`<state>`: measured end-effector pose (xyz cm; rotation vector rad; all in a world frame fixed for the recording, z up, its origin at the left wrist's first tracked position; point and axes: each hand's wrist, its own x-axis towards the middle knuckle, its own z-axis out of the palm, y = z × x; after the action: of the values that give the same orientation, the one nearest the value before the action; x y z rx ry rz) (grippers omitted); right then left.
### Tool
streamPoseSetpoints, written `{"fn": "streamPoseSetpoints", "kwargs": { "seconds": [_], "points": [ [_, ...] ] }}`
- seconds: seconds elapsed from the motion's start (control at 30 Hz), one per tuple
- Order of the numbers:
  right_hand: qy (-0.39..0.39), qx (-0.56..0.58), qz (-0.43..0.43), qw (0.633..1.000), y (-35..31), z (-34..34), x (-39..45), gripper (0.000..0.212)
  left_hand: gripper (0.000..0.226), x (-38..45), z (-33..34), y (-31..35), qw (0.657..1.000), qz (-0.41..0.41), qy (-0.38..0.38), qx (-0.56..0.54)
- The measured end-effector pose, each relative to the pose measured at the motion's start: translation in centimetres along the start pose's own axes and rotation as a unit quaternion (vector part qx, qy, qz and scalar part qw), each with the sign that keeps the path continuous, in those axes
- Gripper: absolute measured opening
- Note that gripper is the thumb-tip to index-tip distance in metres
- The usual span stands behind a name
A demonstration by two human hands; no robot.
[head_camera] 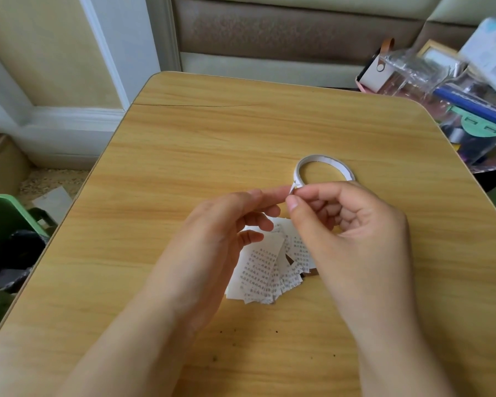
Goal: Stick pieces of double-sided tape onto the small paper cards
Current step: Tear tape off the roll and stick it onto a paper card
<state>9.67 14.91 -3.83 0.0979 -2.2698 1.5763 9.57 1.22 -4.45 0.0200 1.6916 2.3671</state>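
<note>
Both hands worked small tape piece (pixel 292 190) above wooden table (pixel 184 156). Right hand (pixel 347 224) pinched it between thumb and forefinger; left hand (pixel 226 224) held it at fingertips. Tape roll (pixel 324 169) lay just beyond; paper cards (pixel 265 270) fanned out beneath the hands. Step judged: freeing piece. Next: press it onto card.

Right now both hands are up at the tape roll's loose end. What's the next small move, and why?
Probably finish tearing that bit free. The right hand and left hand pinch the small tape piece at the edge of the tape roll, and it looks not yet separated. The printed paper cards lie fanned on the table just below, ready to take it.
</note>
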Motion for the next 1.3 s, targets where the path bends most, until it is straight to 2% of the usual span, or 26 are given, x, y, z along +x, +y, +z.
{"fn": "streamPoseSetpoints", "kwargs": {
  "seconds": [0.43,0.6,0.77,1.03,1.3],
  "points": [
    [0.0,0.027,0.024,0.999,0.04,-0.02,0.1,0.007,0.038,0.1,0.07,0.0,1.0,-0.015,0.009,-0.004],
    [-0.008,0.048,0.031,0.998,0.03,-0.16,0.08,0.016,0.039,0.11,-0.07,-0.02,1.0,-0.023,0.002,-0.012],
    [-0.01,0.052,0.029,0.998,-0.04,-0.23,0.1,0.014,0.039,0.04,-0.13,0.07,0.999,-0.03,-0.009,-0.028],
    [0.014,-0.03,-0.035,0.999,0.06,-0.07,0.1,0.009,0.038,-0.03,-0.09,0.1,1.0,-0.018,-0.011,0.002],
    [0.029,-0.117,-0.083,0.989,0.63,-0.05,0.12,0.004,0.038,-0.18,0.51,0.05,0.991,0.05,0.007,0.123]
  ]
}}
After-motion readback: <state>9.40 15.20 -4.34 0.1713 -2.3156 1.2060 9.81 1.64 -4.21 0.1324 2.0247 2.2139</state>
